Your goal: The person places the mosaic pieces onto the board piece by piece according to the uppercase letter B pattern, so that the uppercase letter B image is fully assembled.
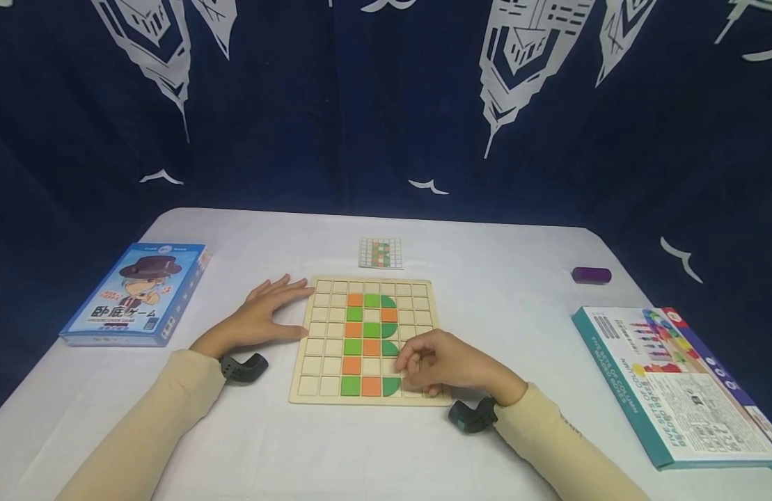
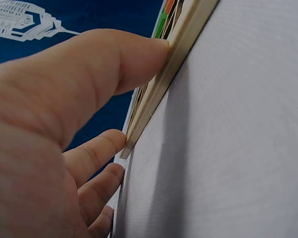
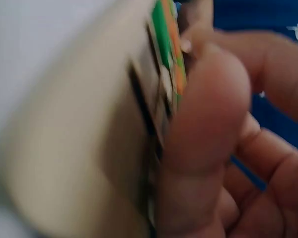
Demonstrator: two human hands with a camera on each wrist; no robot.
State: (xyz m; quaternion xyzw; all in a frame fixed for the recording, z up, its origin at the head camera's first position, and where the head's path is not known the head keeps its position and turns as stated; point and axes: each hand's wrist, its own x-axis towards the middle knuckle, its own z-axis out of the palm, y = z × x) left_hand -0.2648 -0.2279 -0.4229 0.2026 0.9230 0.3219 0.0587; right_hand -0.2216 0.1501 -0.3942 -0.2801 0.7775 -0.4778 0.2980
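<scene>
A square wooden grid board [image 1: 313, 346] lies flat on the table, with orange, light green and dark green tiles [image 1: 371, 346] in its middle columns. My left hand [image 1: 260, 314] spreads its fingers along the board's left edge. In the left wrist view, the thumb [image 2: 139, 57] and index fingertip meet the board's side [image 2: 176, 59]. Over the lower right of the grid, my right hand [image 1: 438, 362] has bent fingers beside the dark green half-round tiles [image 1: 390, 348]. Its thumb [image 3: 208, 99] fills much of the right wrist view; I cannot tell whether a tile is between the fingers.
A small pattern card [image 1: 381, 253] lies behind the board. To the left is a blue game box [image 1: 135, 293]. On the right are a purple cylinder [image 1: 591, 275] and a large teal-edged box [image 1: 680, 386]. A dark blue patterned curtain [image 1: 360, 118] hangs behind the white table.
</scene>
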